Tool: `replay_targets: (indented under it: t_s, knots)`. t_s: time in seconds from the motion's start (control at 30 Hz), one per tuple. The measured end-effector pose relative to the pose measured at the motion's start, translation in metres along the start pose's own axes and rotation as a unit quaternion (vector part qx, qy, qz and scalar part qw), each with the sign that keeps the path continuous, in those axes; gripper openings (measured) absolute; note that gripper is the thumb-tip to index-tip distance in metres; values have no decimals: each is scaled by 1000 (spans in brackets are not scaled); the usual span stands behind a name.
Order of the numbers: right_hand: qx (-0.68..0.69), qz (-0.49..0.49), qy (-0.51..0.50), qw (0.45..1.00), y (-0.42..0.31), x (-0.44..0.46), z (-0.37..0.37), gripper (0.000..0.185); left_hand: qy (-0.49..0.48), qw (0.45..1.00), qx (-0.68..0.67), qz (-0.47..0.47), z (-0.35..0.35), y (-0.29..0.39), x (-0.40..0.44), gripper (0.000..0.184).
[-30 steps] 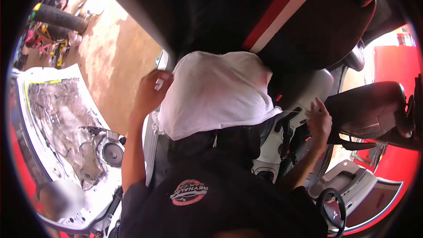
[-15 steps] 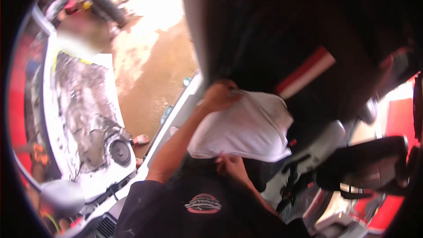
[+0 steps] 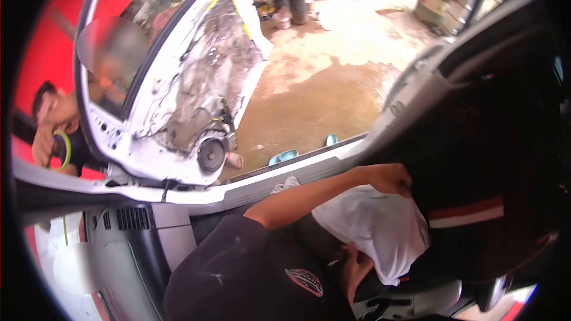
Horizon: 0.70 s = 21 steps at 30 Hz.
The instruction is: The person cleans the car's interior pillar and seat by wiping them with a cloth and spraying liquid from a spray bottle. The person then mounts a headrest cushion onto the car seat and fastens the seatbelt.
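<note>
A white cloth lies bunched and creased over dark material, with one corner hanging down. At its upper edge is my left hand, arm stretched across. Its fingers are curled closed against the dark surface, and what they grip is hidden in shadow. My right hand is by the cloth's lower left edge, close to my body. Its fingers look loosely apart, partly in shadow. Beyond the cloth, a black surface carries a red and white stripe.
An open white car door with its inner panel off shows a round speaker. Blue slippers lie outside the door sill. A person is beyond the door. The dashboard is at lower left.
My view has swung toward the door opening, so the cloth and hands sit further right. My left hand's fingers have passed from the cloth's top edge onto the dark surface.
</note>
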State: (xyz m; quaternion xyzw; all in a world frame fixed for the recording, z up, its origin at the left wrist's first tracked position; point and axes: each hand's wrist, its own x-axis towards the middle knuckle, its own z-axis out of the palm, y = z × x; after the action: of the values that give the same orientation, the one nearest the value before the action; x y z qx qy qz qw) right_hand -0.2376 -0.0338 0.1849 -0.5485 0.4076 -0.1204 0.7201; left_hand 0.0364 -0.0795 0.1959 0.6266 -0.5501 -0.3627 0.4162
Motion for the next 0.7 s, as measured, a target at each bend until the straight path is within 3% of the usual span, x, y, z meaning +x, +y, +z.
replay_targets:
  t_s: [0.07,0.1,0.17,0.2,0.23,0.3,0.37,0.47,0.53,0.6,0.67,0.7]
  knots:
    - [-37,-114,30,992,-20,-2,-11,37,54,992,-109,17,-24,40,-15,28]
    - [-56,-338,18,939,20,27,-50,41,97,981,-163,26,-35,59,-23,27]
    - [-3,-503,56,863,25,58,-67,46,166,959,-217,76,-64,84,-39,29]
    - [53,-454,105,883,-22,53,-55,47,213,942,-226,127,-74,86,-43,30]
    - [-46,-498,189,845,-43,54,-50,53,252,938,-216,103,-88,106,-60,28]
    - [-249,-617,330,669,-81,74,-61,55,323,924,-196,58,-108,142,-97,24]
    - [-423,-717,421,360,-120,111,-81,45,383,896,-214,75,-115,145,-116,30]
    - [-260,-574,241,738,-159,97,-78,39,471,859,-193,57,-120,149,-135,33]
    - [-256,-553,233,758,-161,101,-67,41,532,828,-169,45,-117,143,-139,32]
    - [-360,-640,360,575,-160,110,-43,43,544,827,-131,50,-119,139,-138,27]
    - [-127,-554,293,769,-184,95,-10,44,537,835,-110,59,-122,129,-133,24]
    - [-6,-489,246,837,-193,88,0,45,531,838,-106,64,-122,131,-132,21]
